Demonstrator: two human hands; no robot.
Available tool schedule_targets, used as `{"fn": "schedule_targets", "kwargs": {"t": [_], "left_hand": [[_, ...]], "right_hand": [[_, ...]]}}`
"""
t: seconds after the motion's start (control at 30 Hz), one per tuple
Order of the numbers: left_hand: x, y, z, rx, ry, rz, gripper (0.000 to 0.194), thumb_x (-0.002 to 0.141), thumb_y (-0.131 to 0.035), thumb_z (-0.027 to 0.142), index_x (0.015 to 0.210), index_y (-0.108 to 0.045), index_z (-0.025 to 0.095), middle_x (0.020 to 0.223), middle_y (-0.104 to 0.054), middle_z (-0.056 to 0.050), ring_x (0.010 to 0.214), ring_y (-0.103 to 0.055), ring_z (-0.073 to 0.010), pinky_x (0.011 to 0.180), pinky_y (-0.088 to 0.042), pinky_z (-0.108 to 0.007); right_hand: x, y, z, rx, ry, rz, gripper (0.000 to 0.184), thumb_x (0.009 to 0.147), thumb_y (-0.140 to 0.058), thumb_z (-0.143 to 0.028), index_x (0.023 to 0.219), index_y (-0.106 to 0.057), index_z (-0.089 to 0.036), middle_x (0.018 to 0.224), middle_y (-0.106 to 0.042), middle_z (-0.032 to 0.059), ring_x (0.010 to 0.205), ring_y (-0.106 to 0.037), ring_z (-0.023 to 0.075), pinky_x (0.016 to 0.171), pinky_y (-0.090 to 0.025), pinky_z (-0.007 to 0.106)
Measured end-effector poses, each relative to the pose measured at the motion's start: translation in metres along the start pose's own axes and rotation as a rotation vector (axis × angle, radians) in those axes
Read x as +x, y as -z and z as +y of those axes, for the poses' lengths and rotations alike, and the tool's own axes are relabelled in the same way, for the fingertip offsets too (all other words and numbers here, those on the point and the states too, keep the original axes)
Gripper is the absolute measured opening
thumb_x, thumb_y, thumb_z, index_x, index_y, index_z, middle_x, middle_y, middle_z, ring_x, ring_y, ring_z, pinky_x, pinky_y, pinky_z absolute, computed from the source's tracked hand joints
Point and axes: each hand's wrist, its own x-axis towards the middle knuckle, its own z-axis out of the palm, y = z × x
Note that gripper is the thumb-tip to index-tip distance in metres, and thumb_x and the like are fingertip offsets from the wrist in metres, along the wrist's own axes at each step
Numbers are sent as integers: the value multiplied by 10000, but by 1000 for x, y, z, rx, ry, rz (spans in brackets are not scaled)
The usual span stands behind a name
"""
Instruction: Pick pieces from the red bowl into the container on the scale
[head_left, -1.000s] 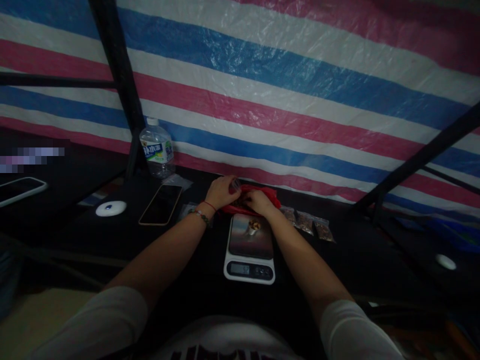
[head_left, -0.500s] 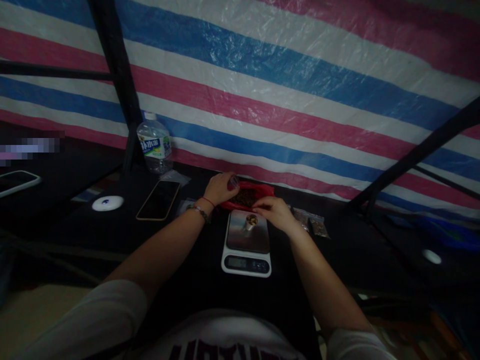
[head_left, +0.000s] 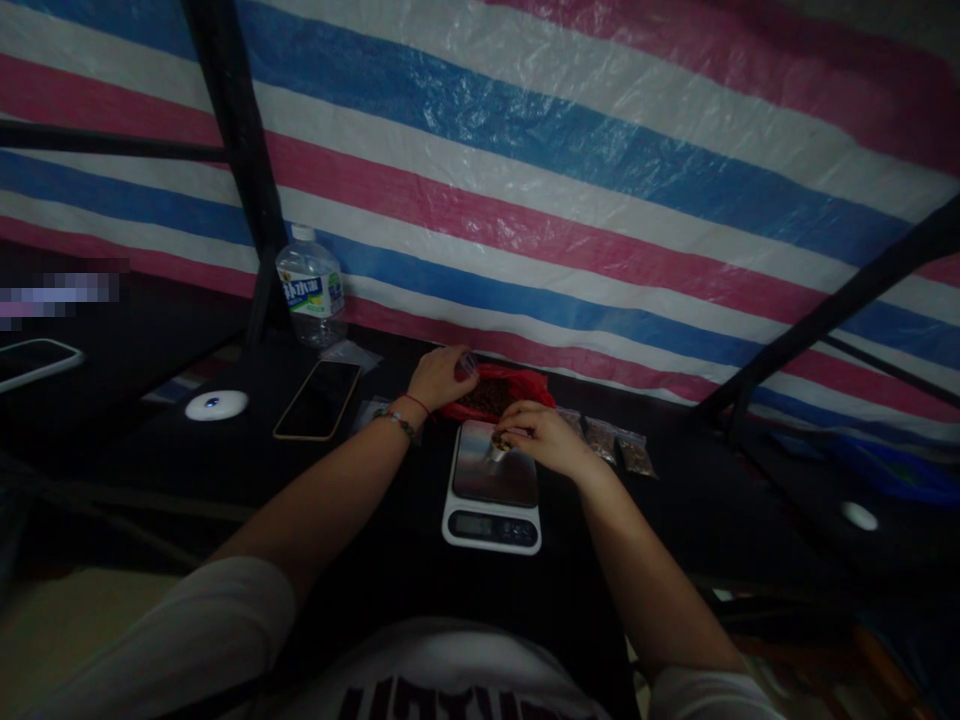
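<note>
One head-worn view looks forward and down, near, over the scale (head_left: 491, 490) toward the striped tarp (head_left: 570, 190).

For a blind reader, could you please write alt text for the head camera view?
A person's right hand hovers over a small cup on a kitchen scale, while the left hand grips a red bag of dark bits behind it. A phone and water bottle sit left, before a striped tarp.

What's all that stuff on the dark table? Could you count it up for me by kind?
Phones: 2
Water bottles: 1
Kitchen scales: 1
Small cups on the scale: 1
Red bags of brown bits: 1
Small filled clear packets: 3
White round pucks: 2
Total: 11
</note>
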Motion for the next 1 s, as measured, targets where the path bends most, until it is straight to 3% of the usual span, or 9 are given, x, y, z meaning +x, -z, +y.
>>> {"fn": "schedule_targets", "kwargs": {"t": [0.43, 0.63, 0.8, 1.0], "left_hand": [[-1, 2, 1, -2, 13, -25, 456, 756, -604, 393, 1162, -588, 185, 1132, -655, -93, 1049, -603, -258, 951, -447, -366], [0, 2, 1, -9, 10, -23, 426, 757, -608, 389, 1130, -600, 183, 1106, -664, -93, 1029, -613, -258, 935, -456, -357], [0, 1, 1, -37, 1, -5, 390, 762, -602, 366, 1097, -612, 166, 1075, -668, -103, 992, -627, -252, 912, -472, -351], [0, 1, -1, -39, 4, 9, 405, 767, -592, 369, 1116, -602, 163, 1071, -667, -99, 989, -621, -252, 915, -473, -361]], "right_hand": [[2, 2, 3, 33, -14, 35, 181, 848, -566, -167, 906, -731, -213, 925, -687, 55, 885, -632, 165, 807, -489, 294], [21, 4, 36, -18, -90, 169, 201, 843, -552, -166, 924, -732, -202, 918, -713, 53, 882, -645, 171, 828, -483, 302], [55, -12, 70, -125, -213, 36, 222, 764, -603, -103, 903, -746, -200, 943, -731, 52, 876, -663, 191, 822, -491, 305], [86, -37, 79, -144, -134, -119, 294, 737, -589, -35, 933, -745, -188, 970, -735, 49, 878, -665, 192, 795, -489, 263]]}}
